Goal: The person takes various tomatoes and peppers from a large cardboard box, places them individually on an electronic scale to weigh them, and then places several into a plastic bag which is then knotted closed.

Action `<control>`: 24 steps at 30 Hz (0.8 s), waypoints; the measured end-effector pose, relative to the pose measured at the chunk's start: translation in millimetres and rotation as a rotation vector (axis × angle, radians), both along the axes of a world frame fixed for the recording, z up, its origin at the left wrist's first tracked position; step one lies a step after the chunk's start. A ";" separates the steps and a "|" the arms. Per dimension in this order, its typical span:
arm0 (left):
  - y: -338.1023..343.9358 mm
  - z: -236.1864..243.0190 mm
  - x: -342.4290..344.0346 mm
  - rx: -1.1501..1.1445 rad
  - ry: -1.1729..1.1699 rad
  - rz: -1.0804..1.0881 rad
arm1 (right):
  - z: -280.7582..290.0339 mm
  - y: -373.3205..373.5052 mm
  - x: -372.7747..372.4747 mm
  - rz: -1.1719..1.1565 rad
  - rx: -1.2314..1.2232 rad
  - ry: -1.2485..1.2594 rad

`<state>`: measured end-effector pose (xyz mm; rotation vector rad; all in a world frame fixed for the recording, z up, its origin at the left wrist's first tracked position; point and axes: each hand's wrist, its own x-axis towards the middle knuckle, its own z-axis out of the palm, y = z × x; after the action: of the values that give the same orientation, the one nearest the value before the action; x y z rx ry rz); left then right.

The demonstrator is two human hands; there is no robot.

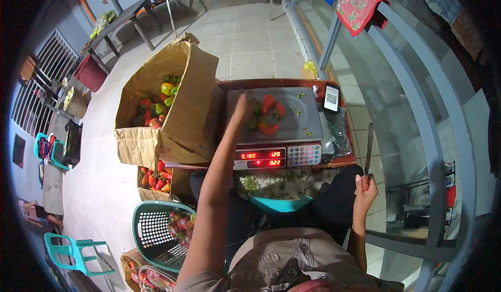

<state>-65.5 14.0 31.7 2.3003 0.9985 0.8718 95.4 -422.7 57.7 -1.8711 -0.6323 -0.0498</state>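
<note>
My right hand (364, 194) rests by my knee, closed around the handle of a knife (369, 148) whose blade points up and away from me. Over the left side of the grey scale platform (305, 101) is my left hand (239, 108), smeared by motion, its fingers not clear. Right beside it on the platform lie several red and green bell peppers (268, 104), also blurred. Small green stem bits (299, 112) are scattered at the platform's right. Below the platform, the scale's front panel (304, 155) shows lit red digits and a keypad.
A tall cardboard box (190, 99) of peppers stands left of the scale. Nearer me are a smaller box of red peppers (160, 180) and a green basket (156, 234). A teal basin (282, 204) sits between my legs. At right are a phone (331, 98) and a metal railing (417, 78).
</note>
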 end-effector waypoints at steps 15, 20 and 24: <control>1.7 -27.5 63.3 0.024 0.287 -0.057 | 3.6 0.6 -2.3 -0.008 0.012 0.013; -19.2 25.5 48.1 0.088 -0.156 -0.274 | 19.9 12.1 -10.3 0.011 -0.023 0.001; -102.6 78.5 19.2 -0.839 -0.551 -0.621 | 27.3 27.3 -14.4 0.112 0.003 -0.042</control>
<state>-46.3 -88.6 110.1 1.3860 0.2663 0.5932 81.0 -395.4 85.0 -1.8332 -0.7643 -0.0172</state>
